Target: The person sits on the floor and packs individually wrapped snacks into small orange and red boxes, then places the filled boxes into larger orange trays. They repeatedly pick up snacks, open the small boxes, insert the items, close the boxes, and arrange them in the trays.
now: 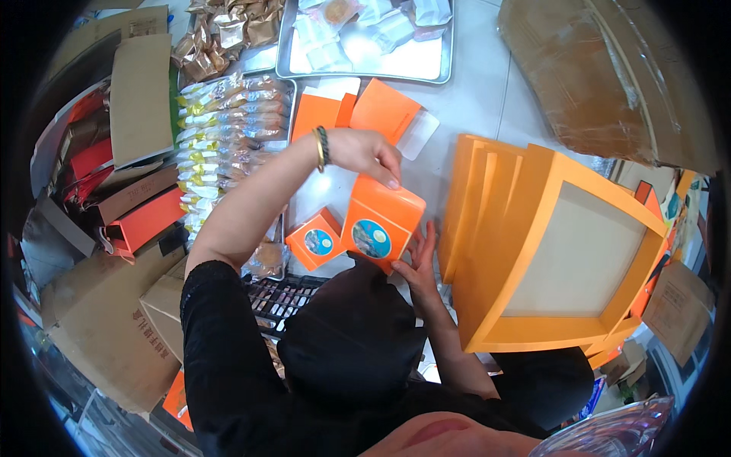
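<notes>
An orange box with a round blue picture label is tilted in front of me. My left hand pinches its top edge. At its lower right corner, the thumb of my right hand rests on the box; the other fingers are spread beside and partly behind it. A smaller-looking orange box with a similar label stands just to the left. Beyond my left hand lie an open orange carton and an unfolded orange carton with a white flap. Black fabric hides part of the area below the boxes.
Wrapped pastries fill a metal tray at the top; clear-bagged food lines the left. Bronze packets lie farther back. Stacked yellow-orange frames stand at right, near a large cardboard box. A black crate is lower left.
</notes>
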The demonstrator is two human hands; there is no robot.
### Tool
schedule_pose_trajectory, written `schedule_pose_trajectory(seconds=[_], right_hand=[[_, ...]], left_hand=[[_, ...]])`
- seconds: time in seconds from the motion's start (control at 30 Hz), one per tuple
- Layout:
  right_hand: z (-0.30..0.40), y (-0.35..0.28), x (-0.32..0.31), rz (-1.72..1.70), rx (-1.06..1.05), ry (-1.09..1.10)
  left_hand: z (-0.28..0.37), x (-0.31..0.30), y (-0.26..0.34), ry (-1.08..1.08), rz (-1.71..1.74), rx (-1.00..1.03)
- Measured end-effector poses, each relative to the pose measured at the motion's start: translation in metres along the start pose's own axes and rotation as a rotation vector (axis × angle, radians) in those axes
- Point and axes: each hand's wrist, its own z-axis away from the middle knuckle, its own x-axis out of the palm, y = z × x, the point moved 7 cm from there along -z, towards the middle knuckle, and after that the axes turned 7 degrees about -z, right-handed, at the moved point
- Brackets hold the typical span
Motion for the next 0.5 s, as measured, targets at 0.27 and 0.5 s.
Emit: schedule_pose_trajectory(seconds=[0.27, 0.5], right_hand=[[-0.01, -0.01, 0.003, 0.247, -0.138, 0.231], [0.005, -0.02, 0.0, 0.61, -0.26, 0.216]], left_hand=[[0.058, -0.165, -0.086, 1.378, -0.28, -0.45], [0.058, -0.184, -0.141, 1.555, -0.362, -1.1]])
